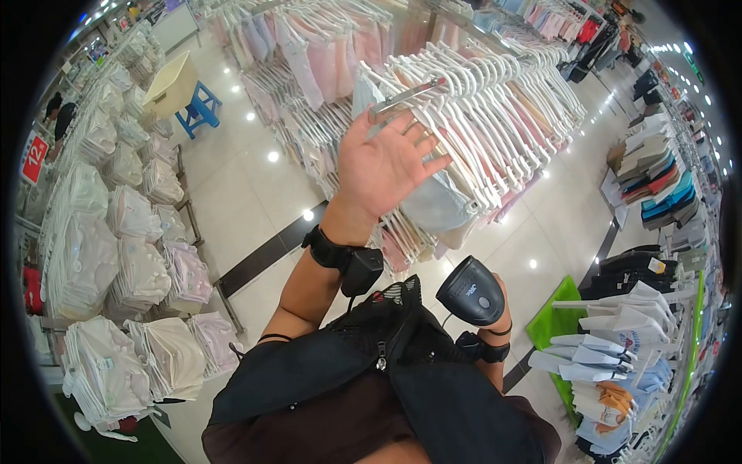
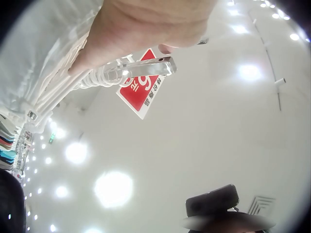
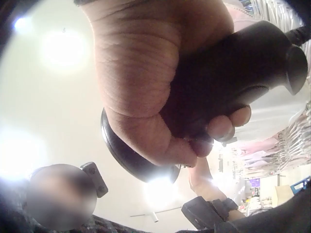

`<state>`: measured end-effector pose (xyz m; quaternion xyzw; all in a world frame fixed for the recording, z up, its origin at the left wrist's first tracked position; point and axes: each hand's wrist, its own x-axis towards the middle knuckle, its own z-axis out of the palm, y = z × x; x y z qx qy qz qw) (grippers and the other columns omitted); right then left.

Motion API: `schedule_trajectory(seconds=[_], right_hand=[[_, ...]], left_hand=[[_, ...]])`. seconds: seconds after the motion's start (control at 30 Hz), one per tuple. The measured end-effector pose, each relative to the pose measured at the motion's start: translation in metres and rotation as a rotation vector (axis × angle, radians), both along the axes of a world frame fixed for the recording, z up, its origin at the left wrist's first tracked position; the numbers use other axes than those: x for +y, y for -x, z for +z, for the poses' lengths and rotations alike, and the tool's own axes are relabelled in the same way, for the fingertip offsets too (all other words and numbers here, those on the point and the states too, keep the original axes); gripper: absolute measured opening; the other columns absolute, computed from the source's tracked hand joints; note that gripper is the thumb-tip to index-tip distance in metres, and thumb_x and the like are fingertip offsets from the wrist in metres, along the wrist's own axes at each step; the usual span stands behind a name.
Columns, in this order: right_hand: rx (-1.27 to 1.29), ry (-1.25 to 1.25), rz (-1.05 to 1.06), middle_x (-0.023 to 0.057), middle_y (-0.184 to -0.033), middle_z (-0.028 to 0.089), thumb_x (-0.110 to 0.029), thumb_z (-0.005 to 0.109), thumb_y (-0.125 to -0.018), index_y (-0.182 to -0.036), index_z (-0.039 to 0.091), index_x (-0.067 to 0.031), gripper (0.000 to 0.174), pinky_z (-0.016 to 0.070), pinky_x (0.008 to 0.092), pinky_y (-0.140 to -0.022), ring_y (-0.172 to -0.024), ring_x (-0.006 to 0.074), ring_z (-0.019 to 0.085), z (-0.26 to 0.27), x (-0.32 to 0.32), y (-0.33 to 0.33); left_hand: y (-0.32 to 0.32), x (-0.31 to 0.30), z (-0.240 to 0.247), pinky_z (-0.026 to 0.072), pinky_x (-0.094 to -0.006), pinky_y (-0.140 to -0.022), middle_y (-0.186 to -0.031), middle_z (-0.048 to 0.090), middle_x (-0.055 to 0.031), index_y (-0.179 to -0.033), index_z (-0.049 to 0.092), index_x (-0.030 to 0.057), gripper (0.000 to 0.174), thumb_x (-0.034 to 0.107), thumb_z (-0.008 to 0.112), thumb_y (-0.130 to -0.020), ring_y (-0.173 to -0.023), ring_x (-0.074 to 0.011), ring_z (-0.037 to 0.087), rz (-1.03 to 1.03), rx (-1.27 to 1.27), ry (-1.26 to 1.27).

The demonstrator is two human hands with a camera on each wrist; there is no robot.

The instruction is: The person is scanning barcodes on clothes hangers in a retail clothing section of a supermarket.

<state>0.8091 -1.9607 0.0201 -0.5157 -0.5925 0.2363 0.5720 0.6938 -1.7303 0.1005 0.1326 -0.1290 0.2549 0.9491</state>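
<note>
Head view puts the left hand (image 1: 382, 166) high in the middle of the frame. Its palm is turned back toward the person and its fingers are spread and straight, their tips laid against a packed row of white plastic hangers (image 1: 495, 100) on a clothes rack. It grips nothing and only presses on the hangers, just below a clear acrylic bar (image 1: 406, 97) that juts from the rack's end. Left wrist view shows that bar (image 2: 146, 68) close under the hand, with a red price card (image 2: 142, 92) behind it. A pale blue garment (image 1: 433, 205) hangs just right of the wrist.

Lower and right of centre, a black handheld barcode scanner (image 1: 471, 291) sits near the person's waist, well apart from the clothes. In the right wrist view the right hand (image 3: 146, 87) is wrapped tight round its handle, every visible finger curled about it.

To my eye the work on this rack is at an early point. The hangers are being felt over, no label shows, and the scanner is not raised toward any garment. Finding a tag and bringing the scanner up to it look to be what is left. How many pieces are already read I cannot tell.

Stacks of folded pale clothes (image 1: 131, 255) fill the left of the frame, and a green floor mat (image 1: 553, 317) lies at lower right.
</note>
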Motion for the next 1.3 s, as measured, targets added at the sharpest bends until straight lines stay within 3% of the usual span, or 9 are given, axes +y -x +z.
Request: schedule_trajectory(seconds=[0.4, 0.67, 0.97, 1.03, 1.27, 1.3], right_hand=[[-0.019, 0.001, -0.007, 0.0145, -0.074, 0.058, -0.035, 0.068, -0.060, -0.087, 0.055, 0.0040, 0.049, 0.0433, 0.0320, -0.061, -0.061, 0.0291, 0.054, -0.007, -0.003, -0.003], [0.053, 0.022, -0.001, 0.0142, -0.076, 0.058, -0.034, 0.068, -0.061, -0.087, 0.054, 0.0044, 0.049, 0.0436, 0.0315, -0.062, -0.061, 0.0275, 0.055, -0.006, -0.005, -0.003], [0.017, 0.015, -0.004, 0.0140, -0.074, 0.058, -0.034, 0.068, -0.061, -0.087, 0.054, 0.0044, 0.048, 0.0435, 0.0314, -0.061, -0.060, 0.0279, 0.055, -0.008, -0.007, -0.005], [0.059, 0.046, 0.113, 0.0096, -0.095, 0.053, -0.037, 0.079, -0.052, -0.104, 0.050, 0.0042, 0.072, 0.0417, 0.0295, -0.073, -0.084, 0.0182, 0.052, -0.021, -0.014, -0.013], [0.126, 0.129, 0.086, 0.0099, -0.094, 0.053, -0.039, 0.079, -0.051, -0.103, 0.051, 0.0038, 0.072, 0.0421, 0.0299, -0.073, -0.083, 0.0190, 0.053, -0.015, -0.014, -0.009], [0.063, 0.068, 0.043, 0.0118, -0.084, 0.055, -0.037, 0.074, -0.056, -0.095, 0.052, 0.0044, 0.061, 0.0429, 0.0302, -0.067, -0.072, 0.0228, 0.054, -0.007, -0.008, -0.006]], left_hand=[[-0.004, -0.001, -0.005, 0.0084, -0.0484, -0.104, -0.138, 0.018, -0.0181, -0.131, 0.019, -0.0019, 0.068, 0.041, 0.038, -0.083, -0.130, -0.0321, 0.011, -0.065, -0.028, 0.046], [0.001, -0.003, 0.005, 0.0087, -0.0501, -0.104, -0.138, 0.018, -0.0197, -0.132, 0.014, -0.0036, 0.071, 0.046, 0.030, -0.084, -0.129, -0.0342, 0.013, 0.025, 0.048, 0.008], [-0.004, -0.005, 0.000, 0.0085, -0.0509, -0.104, -0.135, 0.023, -0.0195, -0.128, 0.021, -0.0039, 0.067, 0.044, 0.035, -0.084, -0.127, -0.0340, 0.017, -0.026, 0.044, 0.066], [-0.004, -0.005, 0.002, 0.0087, -0.0505, -0.104, -0.135, 0.023, -0.0195, -0.129, 0.021, -0.0040, 0.067, 0.044, 0.034, -0.084, -0.127, -0.0339, 0.017, -0.026, 0.020, 0.054], [0.000, -0.005, 0.007, 0.0087, -0.0496, -0.105, -0.137, 0.020, -0.0197, -0.132, 0.017, -0.0043, 0.069, 0.045, 0.027, -0.085, -0.128, -0.0339, 0.015, 0.003, 0.012, 0.016], [0.000, -0.005, 0.007, 0.0087, -0.0496, -0.105, -0.137, 0.020, -0.0197, -0.132, 0.017, -0.0043, 0.069, 0.045, 0.027, -0.085, -0.128, -0.0339, 0.015, 0.005, 0.012, 0.016]])
